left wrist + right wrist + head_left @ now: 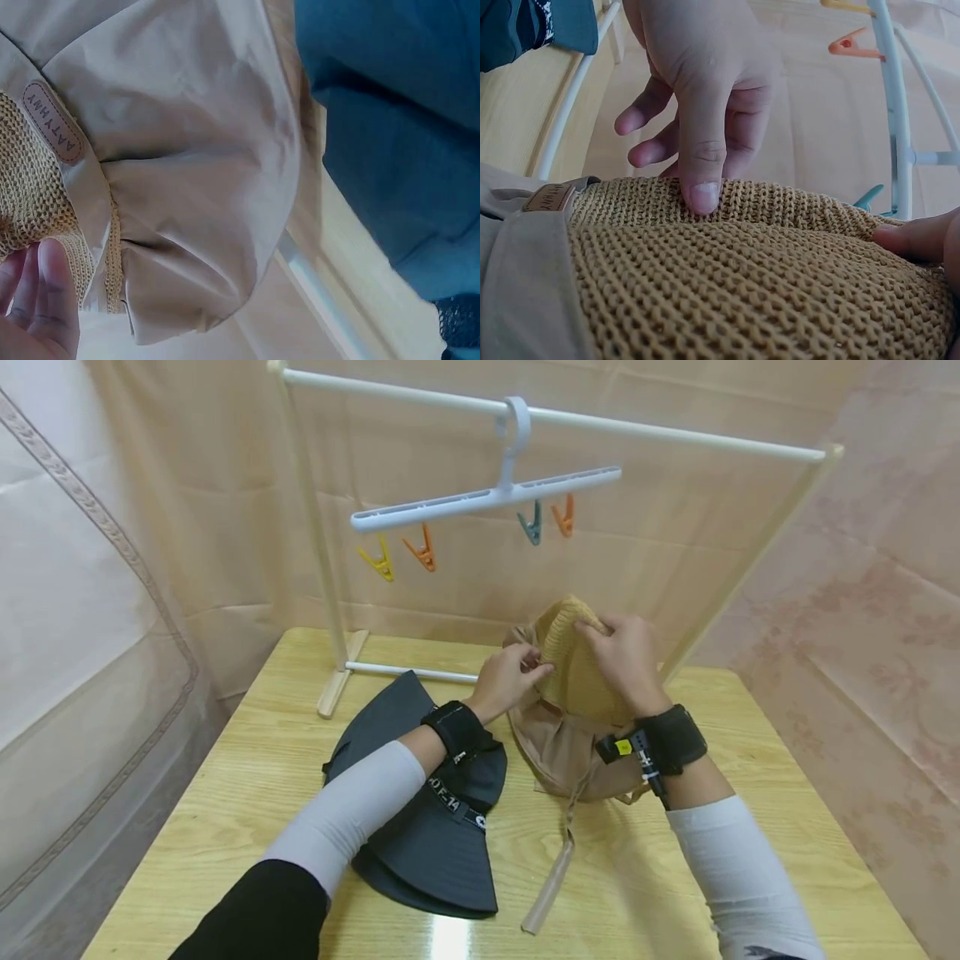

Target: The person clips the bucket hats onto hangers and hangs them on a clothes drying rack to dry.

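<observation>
A beige sun hat with a yellow knitted crown (581, 672) and a tan cloth brim (551, 747) is held up on its side above the table. With thumb and fingers, my left hand (510, 677) pinches the crown's left side. On the other side, my right hand (626, 660) grips the knit near its top. Close up in the right wrist view, the left thumb (703, 196) presses on the ribbed knit. A leather label (52, 121) sits on the band between crown and brim. The hat's cloth tie (551, 881) trails down onto the table.
A folded black bucket hat (420, 810) lies left of the beige hat, under my left forearm. Behind stands a rack with a white rail (675, 437). From it hangs a pale blue hanger (480, 500) with yellow, orange and teal clips (532, 524).
</observation>
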The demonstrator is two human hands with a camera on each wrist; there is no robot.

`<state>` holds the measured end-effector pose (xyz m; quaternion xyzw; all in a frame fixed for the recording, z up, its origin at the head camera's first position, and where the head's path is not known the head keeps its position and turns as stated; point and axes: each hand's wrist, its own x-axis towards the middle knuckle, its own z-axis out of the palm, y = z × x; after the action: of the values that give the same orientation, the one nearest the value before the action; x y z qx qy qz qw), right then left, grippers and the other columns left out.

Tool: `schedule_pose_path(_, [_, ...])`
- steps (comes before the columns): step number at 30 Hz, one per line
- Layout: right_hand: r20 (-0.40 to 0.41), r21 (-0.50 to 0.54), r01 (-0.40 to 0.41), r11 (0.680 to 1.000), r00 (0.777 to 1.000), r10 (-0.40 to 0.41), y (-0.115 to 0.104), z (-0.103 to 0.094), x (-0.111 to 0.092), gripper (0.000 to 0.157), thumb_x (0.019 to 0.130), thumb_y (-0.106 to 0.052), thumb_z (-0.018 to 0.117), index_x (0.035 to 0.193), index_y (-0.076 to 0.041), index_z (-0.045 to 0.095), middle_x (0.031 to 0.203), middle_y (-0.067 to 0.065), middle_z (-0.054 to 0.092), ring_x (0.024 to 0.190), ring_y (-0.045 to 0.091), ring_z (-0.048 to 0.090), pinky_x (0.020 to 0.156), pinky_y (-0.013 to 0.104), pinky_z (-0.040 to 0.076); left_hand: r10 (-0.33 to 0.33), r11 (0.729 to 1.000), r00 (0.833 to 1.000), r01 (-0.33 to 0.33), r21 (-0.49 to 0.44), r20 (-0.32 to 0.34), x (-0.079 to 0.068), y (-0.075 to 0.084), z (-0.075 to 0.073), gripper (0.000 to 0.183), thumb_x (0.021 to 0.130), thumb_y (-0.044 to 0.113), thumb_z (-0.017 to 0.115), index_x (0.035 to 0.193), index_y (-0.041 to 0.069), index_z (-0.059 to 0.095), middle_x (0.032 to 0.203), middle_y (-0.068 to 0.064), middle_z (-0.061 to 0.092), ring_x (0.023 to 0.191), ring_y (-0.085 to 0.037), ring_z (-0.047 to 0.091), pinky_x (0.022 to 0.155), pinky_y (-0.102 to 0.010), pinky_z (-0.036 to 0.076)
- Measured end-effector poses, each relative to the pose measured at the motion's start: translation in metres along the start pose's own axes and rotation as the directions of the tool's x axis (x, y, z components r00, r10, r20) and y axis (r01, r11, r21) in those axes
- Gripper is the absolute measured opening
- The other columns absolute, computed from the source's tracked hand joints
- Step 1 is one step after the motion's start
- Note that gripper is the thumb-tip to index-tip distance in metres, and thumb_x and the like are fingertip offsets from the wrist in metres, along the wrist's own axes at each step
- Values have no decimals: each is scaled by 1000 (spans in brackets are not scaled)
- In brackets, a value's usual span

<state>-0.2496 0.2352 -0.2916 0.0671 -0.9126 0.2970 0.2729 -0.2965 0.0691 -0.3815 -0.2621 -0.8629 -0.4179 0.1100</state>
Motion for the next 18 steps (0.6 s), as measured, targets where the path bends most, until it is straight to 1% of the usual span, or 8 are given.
schedule_pose_path(1, [9, 2, -6, 1000, 1000, 6, -1, 0, 1, 45, 92, -27, 67, 56, -4, 54, 47, -6, 31, 41, 7, 28, 42, 22, 25, -6, 1000, 1000, 6, 7, 3, 1, 0, -1, 31, 94, 33, 64, 111, 7, 67, 102, -7, 71, 92, -18, 67, 81, -31, 53])
schedule_pose_path(3, [10, 6, -19, 1000, 1000, 19, -3, 0, 5, 38, 92, -26, 67, 63, -1, 64, 47, -5, 35, 41, 8, 30, 41, 22, 26, -12, 1000, 1000, 12, 16, 1, 2, -1, -4, 32, 95, 34, 63, 112, 8, 67, 103, -6, 71, 92, -18, 67, 81, -30, 53])
schedule_pose_path(5, [3, 5, -32, 999, 999, 32, -6, 0, 8, 34, 92, -26, 67, 73, 1, 72, 50, -1, 44, 43, 9, 35, 43, 23, 29, -7, 1000, 1000, 7, 19, -11, 5, 0, -8, 32, 95, 35, 62, 112, 9, 68, 102, -6, 71, 91, -18, 67, 80, -30, 53])
schedule_pose_path(8, [-12, -13, -33, 999, 999, 33, -8, -1, 14, 30, 92, -27, 68, 83, 0, 76, 59, 6, 57, 49, 11, 41, 47, 23, 32, 13, 1000, 999, -12, 19, -34, 10, 1, -16, 30, 96, 34, 62, 112, 10, 69, 102, -6, 71, 89, -17, 66, 78, -31, 53])
schedule_pose_path(9, [-13, -16, -33, 999, 999, 32, -10, -2, 16, 29, 92, -28, 69, 85, 0, 77, 62, 8, 61, 49, 10, 41, 47, 22, 32, 24, 999, 999, -23, 22, -44, 11, 0, -17, 29, 96, 34, 61, 111, 10, 69, 101, -5, 71, 89, -17, 66, 77, -30, 53])
schedule_pose_path(14, [-24, -42, -28, 999, 999, 27, -10, 0, 23, 27, 91, -27, 69, 96, -2, 78, 75, 13, 69, 54, 10, 44, 51, 22, 34, 62, 998, 994, -61, 20, -85, 20, 1, -27, 25, 98, 31, 60, 107, 10, 70, 102, -5, 70, 87, -17, 65, 76, -28, 52])
schedule_pose_path(16, [-38, -38, -43, 998, 998, 42, -9, 2, 25, 26, 91, -26, 68, 93, -1, 78, 71, 10, 65, 55, 13, 44, 50, 23, 32, 58, 998, 992, -60, -11, -116, 24, 2, -32, 24, 98, 28, 60, 107, 8, 69, 102, -7, 70, 88, -18, 65, 78, -28, 52])
schedule_pose_path(18, [-53, -22, -49, 999, 997, 47, -9, 4, 26, 27, 92, -25, 68, 84, 0, 76, 65, 7, 60, 55, 14, 42, 50, 23, 31, 43, 997, 987, -51, -53, -155, 28, 4, -38, 23, 97, 25, 60, 107, 6, 69, 103, -9, 70, 90, -19, 66, 80, -29, 52])
